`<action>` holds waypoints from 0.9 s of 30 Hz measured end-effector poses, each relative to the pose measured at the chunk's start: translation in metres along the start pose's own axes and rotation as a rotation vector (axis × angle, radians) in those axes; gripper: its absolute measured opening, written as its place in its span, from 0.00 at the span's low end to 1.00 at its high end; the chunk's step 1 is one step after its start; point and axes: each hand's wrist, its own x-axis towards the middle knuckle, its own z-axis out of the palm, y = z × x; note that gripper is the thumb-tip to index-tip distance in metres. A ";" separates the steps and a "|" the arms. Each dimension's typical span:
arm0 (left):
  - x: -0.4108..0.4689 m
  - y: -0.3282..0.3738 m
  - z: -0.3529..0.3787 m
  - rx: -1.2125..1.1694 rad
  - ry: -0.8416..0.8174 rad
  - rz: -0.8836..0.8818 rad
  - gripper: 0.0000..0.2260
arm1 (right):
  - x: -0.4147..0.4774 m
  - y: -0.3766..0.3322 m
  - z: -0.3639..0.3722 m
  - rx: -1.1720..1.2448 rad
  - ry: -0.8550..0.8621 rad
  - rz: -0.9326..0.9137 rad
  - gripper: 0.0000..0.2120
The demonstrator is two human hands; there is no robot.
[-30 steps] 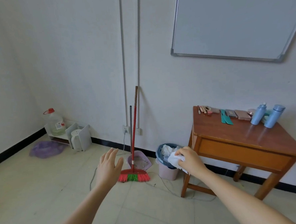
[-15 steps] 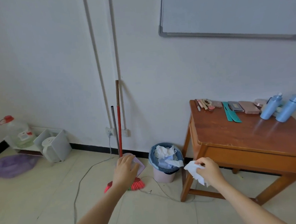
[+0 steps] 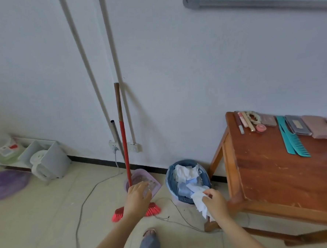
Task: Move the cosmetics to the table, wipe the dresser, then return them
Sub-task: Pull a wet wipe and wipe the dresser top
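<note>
My right hand (image 3: pixel 215 202) pinches a crumpled white tissue (image 3: pixel 199 200) just above the near rim of a blue-lined waste bin (image 3: pixel 170 179) full of used tissues. My left hand (image 3: pixel 137 199) hangs in front of the broom with relaxed fingers and holds nothing. On the wooden table (image 3: pixel 276 174) at the right, along the wall, lie cosmetics: lip pencils (image 3: pixel 242 123), a small round pot (image 3: pixel 261 127), two teal combs (image 3: pixel 291 139) and flat palettes (image 3: pixel 297 124).
A red broom (image 3: pixel 125 151) and a lilac dustpan (image 3: pixel 143 180) lean on the wall beside the bin. A cable (image 3: pixel 86 197) trails over the tiled floor. A white rack with a kettle (image 3: pixel 44 161) and a purple bag (image 3: pixel 6 183) sit at the left. My foot (image 3: pixel 149 233) shows below.
The view has moved closer and tilted down. My right hand has carried the tissue from beside the table leg to over the bin's rim. My left hand has lowered slightly.
</note>
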 end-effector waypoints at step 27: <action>0.231 0.047 0.017 0.062 -0.213 -0.103 0.17 | 0.211 -0.048 -0.005 -0.103 0.077 0.097 0.09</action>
